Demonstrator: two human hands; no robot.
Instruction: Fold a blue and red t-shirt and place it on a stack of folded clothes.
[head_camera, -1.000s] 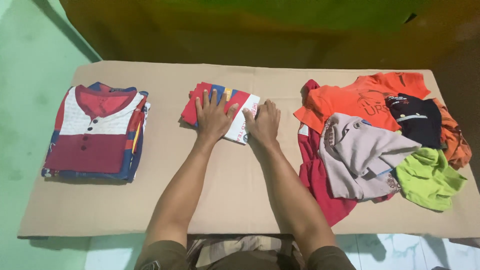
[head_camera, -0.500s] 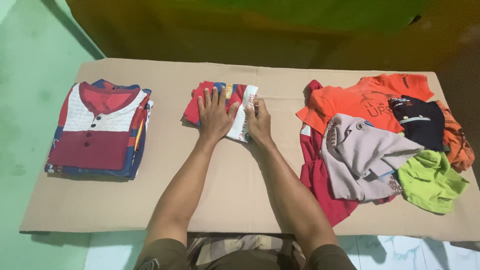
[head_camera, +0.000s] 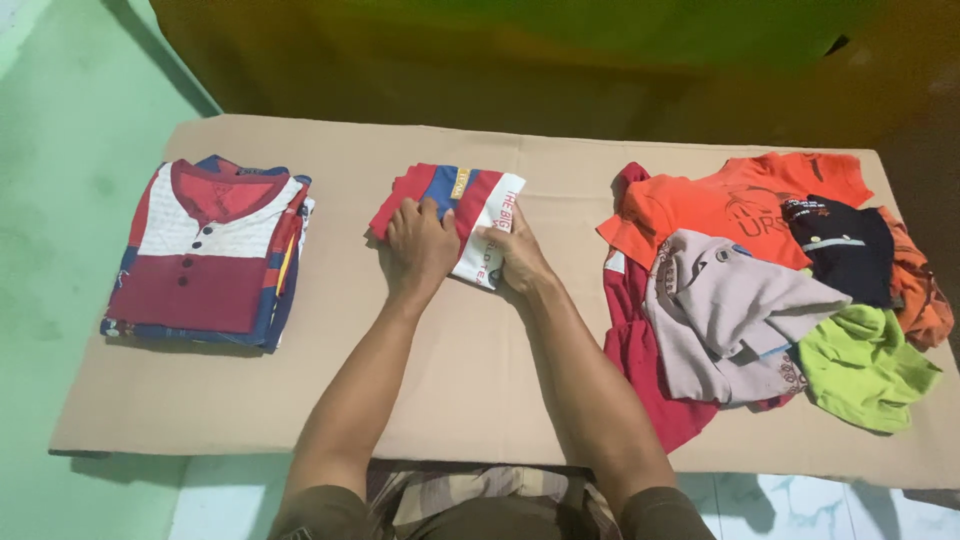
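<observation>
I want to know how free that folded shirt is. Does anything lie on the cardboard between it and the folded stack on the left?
Nothing visible: bare cardboard separates the folded shirt under both hands from the stack.

No packages, labels, signs or screens are in view; only printed lettering shows, on a folded shirt's white panel and across an orange shirt's chest, in darker orange.

Garment: I see a folded shirt, red with blue, yellow and white panels.
Pose: flat, slightly turned.
Place: middle of the cardboard sheet, partly under both hands.
</observation>
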